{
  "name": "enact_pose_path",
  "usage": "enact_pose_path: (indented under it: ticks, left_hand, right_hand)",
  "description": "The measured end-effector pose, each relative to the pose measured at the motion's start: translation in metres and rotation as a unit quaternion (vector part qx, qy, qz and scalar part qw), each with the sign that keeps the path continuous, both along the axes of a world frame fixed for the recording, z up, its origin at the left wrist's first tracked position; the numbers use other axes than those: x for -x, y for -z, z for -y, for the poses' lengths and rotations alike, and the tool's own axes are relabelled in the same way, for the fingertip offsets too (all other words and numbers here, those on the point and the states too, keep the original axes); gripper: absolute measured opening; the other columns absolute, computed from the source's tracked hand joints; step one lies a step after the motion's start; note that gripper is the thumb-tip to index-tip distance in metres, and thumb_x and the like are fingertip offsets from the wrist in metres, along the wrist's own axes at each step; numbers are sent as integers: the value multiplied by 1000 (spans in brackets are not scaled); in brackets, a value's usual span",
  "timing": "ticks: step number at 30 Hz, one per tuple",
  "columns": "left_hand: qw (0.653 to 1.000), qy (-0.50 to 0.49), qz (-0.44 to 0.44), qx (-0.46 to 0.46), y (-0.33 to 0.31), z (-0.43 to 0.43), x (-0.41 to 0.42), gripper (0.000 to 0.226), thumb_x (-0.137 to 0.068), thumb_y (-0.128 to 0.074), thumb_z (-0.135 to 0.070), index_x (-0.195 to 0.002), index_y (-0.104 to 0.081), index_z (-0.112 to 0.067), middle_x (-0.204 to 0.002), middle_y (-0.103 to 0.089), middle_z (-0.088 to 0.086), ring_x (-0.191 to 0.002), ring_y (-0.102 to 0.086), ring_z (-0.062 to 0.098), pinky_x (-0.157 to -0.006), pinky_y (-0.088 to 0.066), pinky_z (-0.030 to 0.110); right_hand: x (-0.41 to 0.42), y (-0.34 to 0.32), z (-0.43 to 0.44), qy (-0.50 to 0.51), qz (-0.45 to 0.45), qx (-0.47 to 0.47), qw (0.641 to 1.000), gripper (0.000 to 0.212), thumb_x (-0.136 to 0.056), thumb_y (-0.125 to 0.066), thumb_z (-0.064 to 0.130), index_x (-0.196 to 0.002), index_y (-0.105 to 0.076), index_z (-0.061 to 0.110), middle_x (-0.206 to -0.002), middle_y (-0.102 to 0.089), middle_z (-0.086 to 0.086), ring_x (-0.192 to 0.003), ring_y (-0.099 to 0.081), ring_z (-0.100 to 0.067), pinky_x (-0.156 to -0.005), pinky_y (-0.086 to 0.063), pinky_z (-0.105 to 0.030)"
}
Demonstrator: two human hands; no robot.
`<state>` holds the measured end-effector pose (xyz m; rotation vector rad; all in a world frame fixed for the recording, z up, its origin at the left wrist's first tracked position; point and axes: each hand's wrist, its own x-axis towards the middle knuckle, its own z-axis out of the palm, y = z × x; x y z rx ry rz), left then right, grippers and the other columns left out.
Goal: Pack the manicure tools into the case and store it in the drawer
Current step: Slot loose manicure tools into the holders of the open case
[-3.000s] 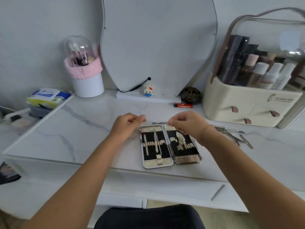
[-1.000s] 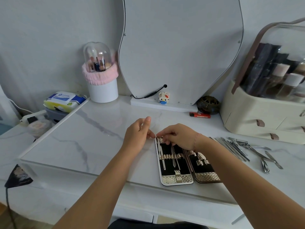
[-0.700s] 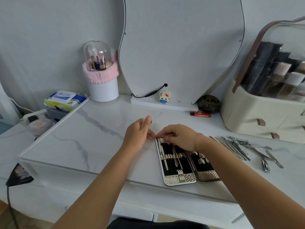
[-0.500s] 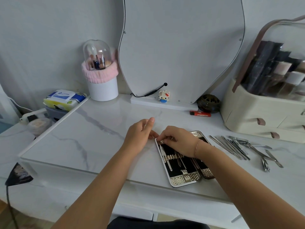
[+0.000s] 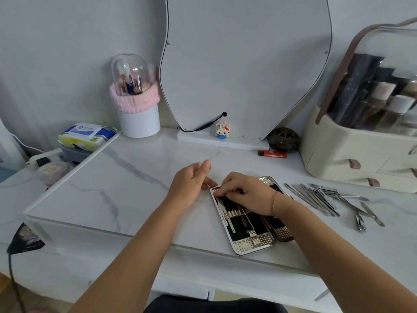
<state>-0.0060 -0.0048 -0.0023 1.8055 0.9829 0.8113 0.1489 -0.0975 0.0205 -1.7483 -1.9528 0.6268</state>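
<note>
The open manicure case (image 5: pixel 252 242) lies tilted on the marble tabletop (image 5: pixel 126 184), its black lining holding a few steel tools under gold straps. My right hand (image 5: pixel 248 193) covers the top of the left half, fingertips curled and pinching a thin tool at the upper edge. My left hand (image 5: pixel 191 184) sits just left of the case, thumb raised, fingertips touching the top left corner. The right half of the case is mostly hidden by my right wrist. Several loose steel tools (image 5: pixel 316 197) and a nail clipper (image 5: pixel 360 224) lie to the right.
A cream cosmetics organizer (image 5: pixel 352 152) stands at the right. A mirror (image 5: pixel 243 64), toy figure (image 5: pixel 222 131), dark round holder (image 5: pixel 283 140) and red lighter (image 5: pixel 272 154) line the back. A brush holder (image 5: pixel 137 118) and wipes pack (image 5: pixel 86 135) are left. Drawer fronts (image 5: pixel 180 288) sit below the edge.
The case has turned, so it now lies tilted. My right hand has slid down onto the top of the left half. My left hand stays at the corner.
</note>
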Motion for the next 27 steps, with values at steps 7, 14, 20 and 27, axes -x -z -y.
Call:
enact_pose_path:
  ticks: [7, 14, 20, 27]
  left_hand:
    - [1000, 6, 2, -3, 2, -3, -1, 44, -94, -35, -52, -107, -64, -21, -74, -73, -4, -60, -61, -4, -59, -39, 2]
    - [1000, 12, -1, -5, 2, -2, -1, 43, -93, -35, -52, -106, -63, -23, -76, -73, -4, -66, -62, -1, -63, -42, 6]
    - [1000, 8, 3, -10, 1, -1, -1, 42, -94, -36, -51, -105, -63, -22, -76, -73, -5, -71, -64, 8, -69, -42, 20]
    - [1000, -13, 10, -19, 0, 1, 1, 41, -94, -36, -50, -101, -63, -20, -79, -72, -11, -74, -64, 4, -75, -46, 25]
  right_hand:
    - [0, 2, 2, 9, -38, -13, 999, 23, -89, -56, 7, -102, -73, 17, -103, -56, 4, -94, -56, -13, -88, -42, -20]
    - [0, 3, 3, 16, -56, -21, 998, 21, -88, -58, 8, -98, -74, 17, -102, -58, 4, -89, -56, -9, -83, -41, -14]
    - [6, 7, -2, 75, -94, -54, 991, 21, -87, -58, 8, -94, -74, 19, -99, -62, 2, -87, -58, -8, -78, -43, -15]
    - [23, 8, -16, 199, -67, -63, 976, 26, -88, -51, 9, -93, -73, 21, -99, -61, 3, -89, -53, -10, -76, -37, -18]
